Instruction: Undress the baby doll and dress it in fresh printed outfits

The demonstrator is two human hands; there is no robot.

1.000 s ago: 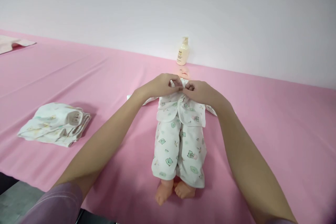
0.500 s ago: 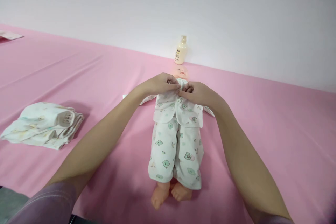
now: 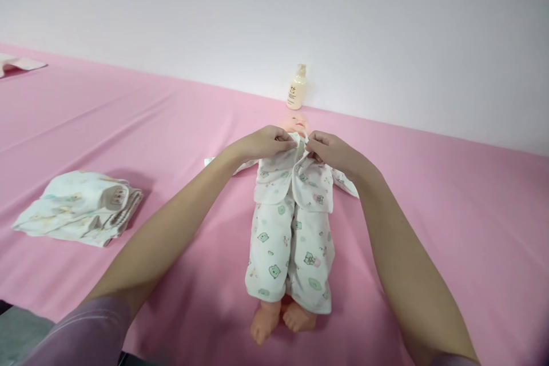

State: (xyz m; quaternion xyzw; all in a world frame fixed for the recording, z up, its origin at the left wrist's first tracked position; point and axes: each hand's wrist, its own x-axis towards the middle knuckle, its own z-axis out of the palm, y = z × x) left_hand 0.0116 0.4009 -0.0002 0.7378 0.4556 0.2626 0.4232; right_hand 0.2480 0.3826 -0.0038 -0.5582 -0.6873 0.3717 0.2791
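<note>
A baby doll (image 3: 281, 320) lies on its back on the pink table cover (image 3: 450, 211), feet towards me. It wears a white printed jacket (image 3: 295, 177) and matching trousers (image 3: 289, 251). My left hand (image 3: 266, 142) pinches the jacket's left front edge at the collar. My right hand (image 3: 328, 150) pinches the right front edge at the same height. Both sets of fingers are closed on the cloth just below the doll's chin. The doll's head (image 3: 295, 123) is partly hidden behind my hands.
A cream pump bottle (image 3: 297, 89) stands against the white wall behind the doll's head. Folded white printed cloth (image 3: 79, 207) lies on the cover at the left. Another piece of pale cloth (image 3: 17, 63) shows at the far left edge.
My hands have moved slightly up the jacket front towards the collar and parted a little. The view has shifted a bit; the doll has not moved.
</note>
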